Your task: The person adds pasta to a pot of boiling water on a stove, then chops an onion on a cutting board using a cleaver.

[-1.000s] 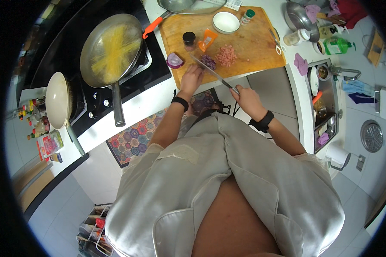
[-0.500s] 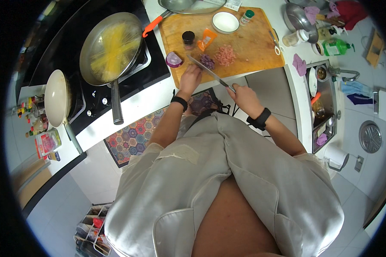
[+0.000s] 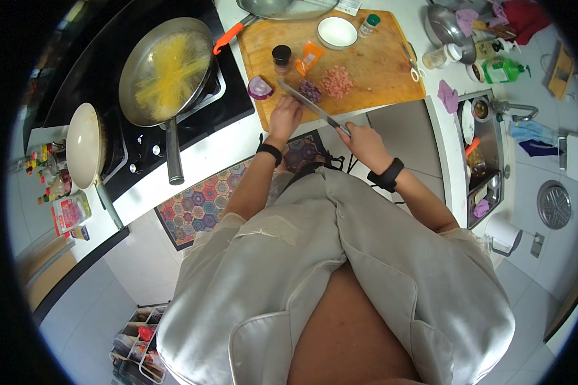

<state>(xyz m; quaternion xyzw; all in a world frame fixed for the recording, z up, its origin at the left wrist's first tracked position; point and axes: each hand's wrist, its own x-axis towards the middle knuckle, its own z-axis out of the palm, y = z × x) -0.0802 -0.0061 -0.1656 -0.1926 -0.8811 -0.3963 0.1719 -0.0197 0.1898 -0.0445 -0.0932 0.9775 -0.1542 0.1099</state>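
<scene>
My right hand [image 3: 366,142] is wrapped round the handle of a kitchen knife [image 3: 316,110], whose blade slants across the near left part of the wooden cutting board [image 3: 379,77]. Beside the blade, my left hand [image 3: 285,117] rests at the board's near edge with its fingers curled in; whatever lies under them is hidden. Just beyond the blade sits a small heap of chopped purple onion [image 3: 310,90]. Diced pink pieces [image 3: 336,82] form another pile to its right. A cut purple onion [image 3: 260,88] lies at the board's left edge.
Left of the board, a pan of spaghetti [image 3: 167,80] stands on the black stove, its handle [image 3: 175,157] pointing toward me. A dark-capped jar [image 3: 281,59], an orange packet [image 3: 309,58], a white bowl [image 3: 337,33] and scissors [image 3: 415,72] occupy the board. The sink [image 3: 481,160] is at right.
The knife and my right hand have shifted slightly left and away from me. My left hand stays almost in place, fingers still curled.
</scene>
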